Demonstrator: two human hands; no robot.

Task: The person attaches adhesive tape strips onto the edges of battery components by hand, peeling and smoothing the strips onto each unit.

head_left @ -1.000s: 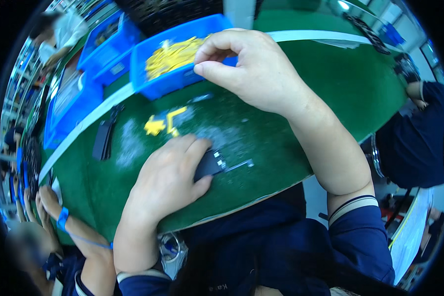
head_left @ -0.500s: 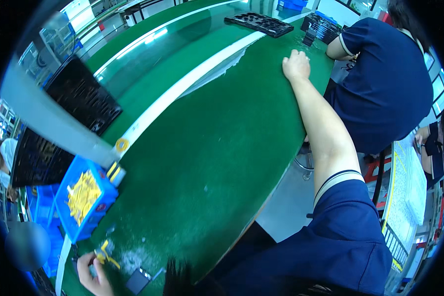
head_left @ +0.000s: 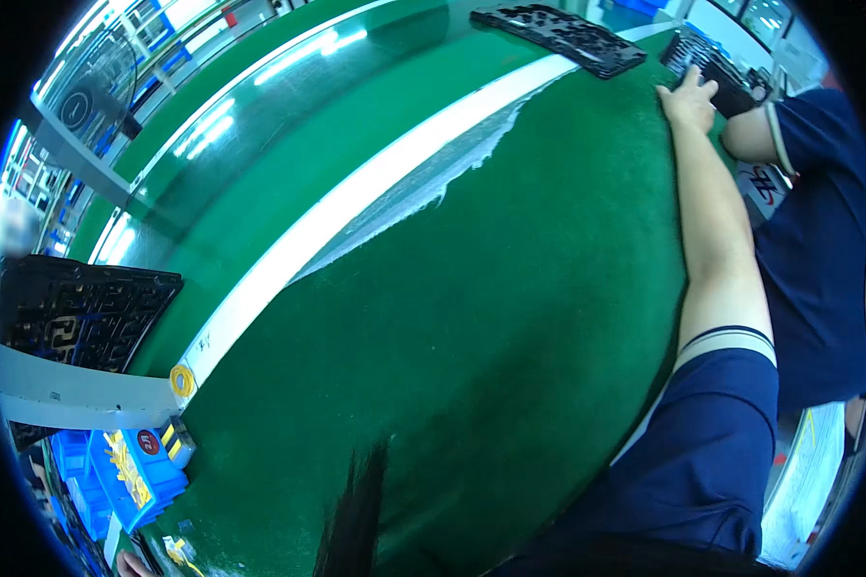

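My right arm is stretched across the green table to its far right. There my right hand (head_left: 691, 102) has its fingers spread and appears empty, close to a stack of black trays (head_left: 729, 87); whether a fingertip touches the stack I cannot tell. At the lower left edge only a small part of my left hand (head_left: 133, 565) shows, its fingers mostly cut off. Next to it are a dark slim object (head_left: 146, 552) and some yellow strips (head_left: 177, 550) on the table. A blue bin (head_left: 159, 481) holding yellow pieces stands just beyond them.
A grey post (head_left: 96, 396) rises at the left beside a roll of yellow tape (head_left: 182, 380). Behind it leans a black moulded tray (head_left: 77, 313). Another black tray (head_left: 563, 38) lies at the far end. A co-worker in dark blue (head_left: 818, 250) is close on my right.
My view has turned, and my right hand has come nearer the black stack, its fingers spreading. My left hand has slid mostly out of view at the lower left.
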